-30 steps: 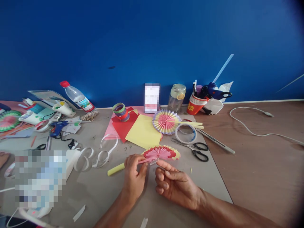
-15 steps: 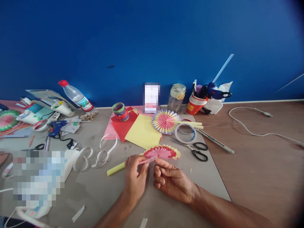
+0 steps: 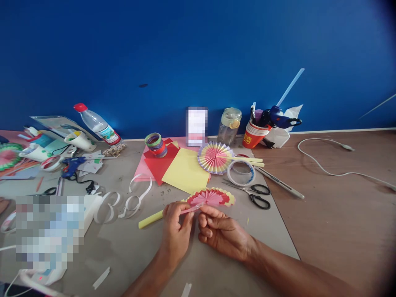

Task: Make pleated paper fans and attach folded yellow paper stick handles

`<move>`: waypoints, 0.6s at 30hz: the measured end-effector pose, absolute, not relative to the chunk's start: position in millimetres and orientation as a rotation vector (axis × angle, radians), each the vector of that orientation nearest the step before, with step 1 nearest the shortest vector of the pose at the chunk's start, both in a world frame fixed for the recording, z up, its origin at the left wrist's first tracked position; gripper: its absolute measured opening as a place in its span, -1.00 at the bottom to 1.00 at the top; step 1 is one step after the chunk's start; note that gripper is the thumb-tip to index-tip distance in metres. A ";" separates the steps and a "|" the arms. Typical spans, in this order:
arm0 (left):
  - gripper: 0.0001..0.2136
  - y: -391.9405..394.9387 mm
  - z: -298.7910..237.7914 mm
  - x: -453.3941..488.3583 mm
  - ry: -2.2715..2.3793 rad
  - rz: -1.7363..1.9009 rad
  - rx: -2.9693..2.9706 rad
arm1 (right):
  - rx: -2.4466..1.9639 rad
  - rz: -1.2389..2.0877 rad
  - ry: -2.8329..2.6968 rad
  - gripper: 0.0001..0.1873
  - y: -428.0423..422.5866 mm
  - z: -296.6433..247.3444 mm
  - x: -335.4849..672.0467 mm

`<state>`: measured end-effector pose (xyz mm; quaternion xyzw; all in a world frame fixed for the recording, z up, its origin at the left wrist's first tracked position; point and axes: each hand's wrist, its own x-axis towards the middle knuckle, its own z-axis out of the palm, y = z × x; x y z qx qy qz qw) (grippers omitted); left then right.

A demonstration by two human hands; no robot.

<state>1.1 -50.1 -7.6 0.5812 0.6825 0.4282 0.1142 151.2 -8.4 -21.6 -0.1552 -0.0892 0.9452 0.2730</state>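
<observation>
A pleated paper fan [image 3: 212, 197] in pink, red and yellow lies half spread on the grey mat [image 3: 130, 247]. My left hand [image 3: 176, 231] pinches the fan's lower left edge with thumb and fingers closed. My right hand [image 3: 221, 233] pinches the fan's base from the right, fingers curled. A yellow stick [image 3: 150, 220] lies just left of my left hand. A finished round fan [image 3: 215, 157] with stick handles rests farther back beside a yellow paper sheet [image 3: 185, 171].
Black-handled scissors [image 3: 258, 196] and a tape ring [image 3: 241, 173] lie right of the fan. Red and pink sheets [image 3: 156, 165], tape rolls [image 3: 156, 144], a jar [image 3: 229, 126], a red cup with tools [image 3: 255, 134] and a bottle [image 3: 97, 126] line the blue wall. A white cable [image 3: 334, 173] crosses the wooden table. A blue glue gun [image 3: 72, 164] lies in clutter at the left.
My right hand has slid a little left, closer to my left hand at the fan's base. The fan has barely moved.
</observation>
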 end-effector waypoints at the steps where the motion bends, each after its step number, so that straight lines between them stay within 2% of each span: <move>1: -0.93 -50.0 -7.2 1.1 2.002 1.254 1.702 | -0.425 2.537 -0.246 -0.72 -8.3 -22.0 151.1; 18: -0.96 -49.7 -8.1 -2.2 1.970 1.235 1.651 | -0.520 2.467 -0.243 -0.71 -9.3 -23.4 152.6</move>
